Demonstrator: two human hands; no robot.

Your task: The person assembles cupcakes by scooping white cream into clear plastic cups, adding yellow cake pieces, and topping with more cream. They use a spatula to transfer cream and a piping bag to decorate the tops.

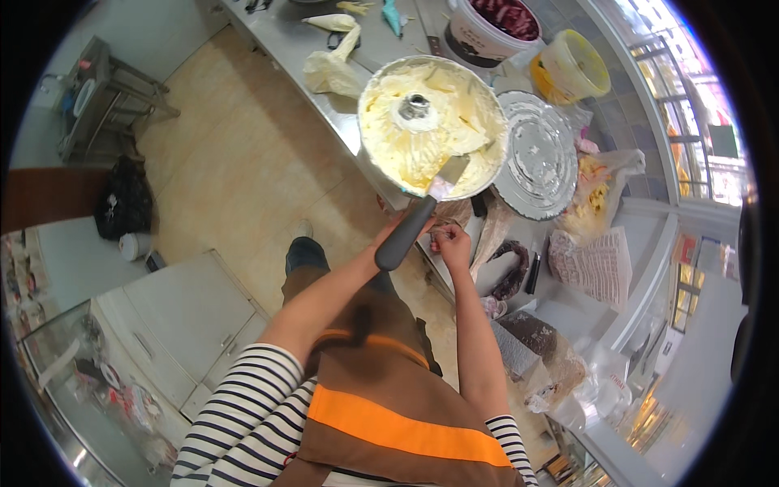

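My right hand (453,245) has its fingers pinched on a thin, brownish, see-through plastic bag (453,211) at the edge of the worktop. Close beside it, my left hand (392,228) reaches to the same spot, mostly covered by a spatula's dark handle, so its grip is hidden. That spatula (406,234) leans over the rim of a round metal bowl (360,125), with its blade on the cream and its handle pointing toward me. Pale yellow cream (395,155) fills the bowl around a central metal tube (416,105).
Right of the bowl lies a cream-smeared metal disc (535,155). Behind stand a tub of dark red filling (475,33) and a yellow-stained bucket (563,67). A filled piping bag (331,70) lies left. A black-handled knife (534,274) and wrapped brown cake (535,338) lie right.
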